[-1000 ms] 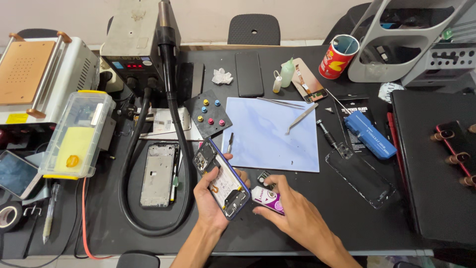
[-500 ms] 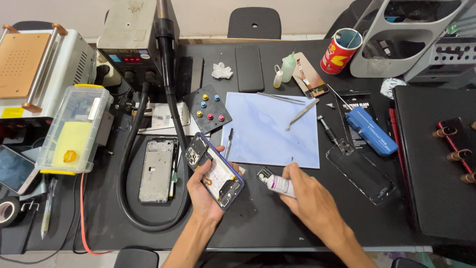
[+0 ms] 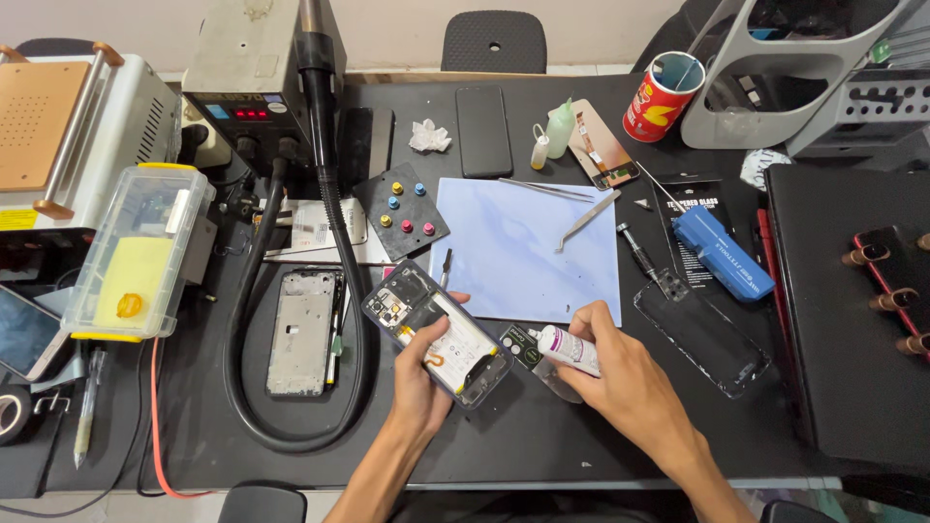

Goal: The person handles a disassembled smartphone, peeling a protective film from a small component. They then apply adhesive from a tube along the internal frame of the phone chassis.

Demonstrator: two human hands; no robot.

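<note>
My left hand (image 3: 418, 373) grips an opened smartphone (image 3: 438, 331) with its back off, showing a white battery and circuit parts, tilted diagonally above the dark table (image 3: 542, 441). My right hand (image 3: 620, 373) holds a small white tube (image 3: 567, 350) with a pinkish label, its nozzle pointing left toward the phone's lower right edge. A small black camera piece (image 3: 518, 346) lies on the table between the phone and the tube.
A pale blue work mat (image 3: 513, 247) with tweezers (image 3: 586, 215) lies beyond my hands. A bare phone frame (image 3: 303, 331) sits left inside a looped black hose (image 3: 242, 387). A clear back cover (image 3: 702, 334), blue box (image 3: 722, 252), screwdriver (image 3: 637, 254), plastic bin (image 3: 140, 254) and red can (image 3: 662, 97) surround them.
My right hand lifted the tube from the table and brought it up beside the phone. The left hand shifted the phone slightly up and left.
</note>
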